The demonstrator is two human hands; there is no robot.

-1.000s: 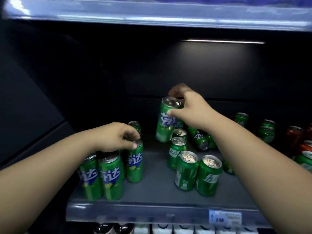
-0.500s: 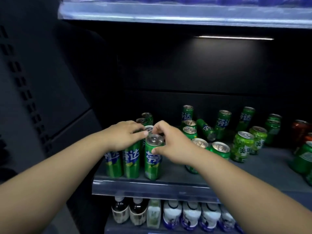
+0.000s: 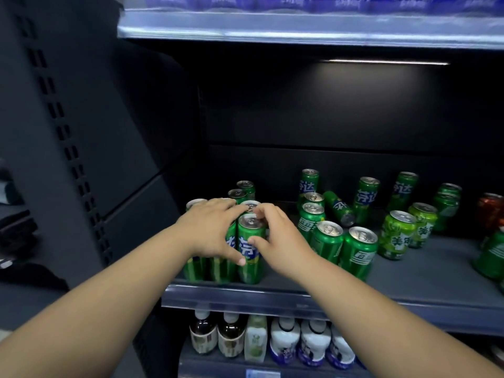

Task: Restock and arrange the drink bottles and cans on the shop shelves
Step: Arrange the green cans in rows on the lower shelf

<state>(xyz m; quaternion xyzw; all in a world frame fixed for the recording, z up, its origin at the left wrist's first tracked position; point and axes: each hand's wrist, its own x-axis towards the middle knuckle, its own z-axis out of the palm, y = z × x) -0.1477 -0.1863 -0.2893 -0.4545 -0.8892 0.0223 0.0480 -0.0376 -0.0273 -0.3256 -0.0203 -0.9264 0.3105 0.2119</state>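
Observation:
A tall green can (image 3: pixel 250 249) stands at the front left of the grey shelf (image 3: pixel 409 279), the rightmost of a tight front row of green cans (image 3: pixel 195 266). My right hand (image 3: pixel 281 241) holds this can, thumb on its label and fingers around its top. My left hand (image 3: pixel 211 230) lies over the tops of the cans beside it, thumb touching the same can low down. More green cans stand behind this row.
Shorter green cans (image 3: pixel 357 252) stand right of my hands, one tall can (image 3: pixel 339 208) lies on its side behind them. Light green cans (image 3: pixel 396 236) and a red can (image 3: pixel 491 211) are further right. Bottles (image 3: pixel 283 342) fill the shelf below. A dark side panel (image 3: pixel 81 132) stands at left.
My right hand carried the tall can from mid-air down to the left and set it at the right end of the front row. My left hand shifted over the row's tops.

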